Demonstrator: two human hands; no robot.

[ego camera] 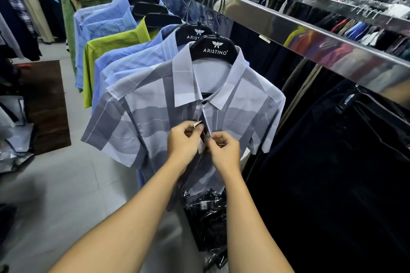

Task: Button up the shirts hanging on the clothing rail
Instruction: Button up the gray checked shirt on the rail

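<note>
A grey and pale-blue striped short-sleeved shirt (155, 115) hangs at the front of the row on a black hanger (216, 50) from the steel clothing rail (288, 26). Its collar button (204, 102) is fastened. My left hand (185, 141) pinches the shirt's left front edge together with a hanging price tag (202, 137). My right hand (225, 150) pinches the right front placket at chest height, close against the left hand. The button under my fingers is hidden. Below my hands the shirt front hangs apart.
Behind hang several more shirts: blue ones (124, 60) and a lime-green one (111, 46). Dark trousers (332, 162) hang to the right under the rail. Plastic-wrapped dark garments (205, 213) lie on the floor below the shirt. A brown mat (46, 104) lies left.
</note>
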